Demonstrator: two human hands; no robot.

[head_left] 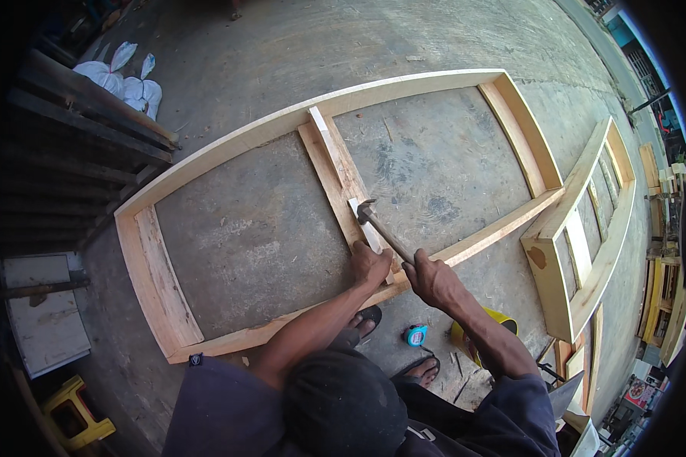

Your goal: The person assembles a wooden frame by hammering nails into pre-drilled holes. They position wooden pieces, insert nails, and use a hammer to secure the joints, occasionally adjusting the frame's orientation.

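Observation:
A large rectangular wooden frame (404, 85) lies on the concrete floor, with a flat crosspiece (324, 164) spanning its middle. My right hand (432, 280) is wrapped round the handle of a claw hammer (389, 236). The hammer's head is over a short pale wood strip (372, 238) on the crosspiece; whether they touch I cannot tell. My left hand (371, 264) is closed on the near end of that strip, by the frame's near side. Its fingertips are partly hidden. Another pale strip (319, 122) lies along the crosspiece's far end.
A second, smaller wooden frame (545, 263) stands close by on the right. Near my feet are a turquoise tape measure (415, 335) and a yellow bucket (459, 343). White sacks (141, 93) lie at far left, a yellow stool (76, 411) at near left. Stacked timber (655, 297) stands far right.

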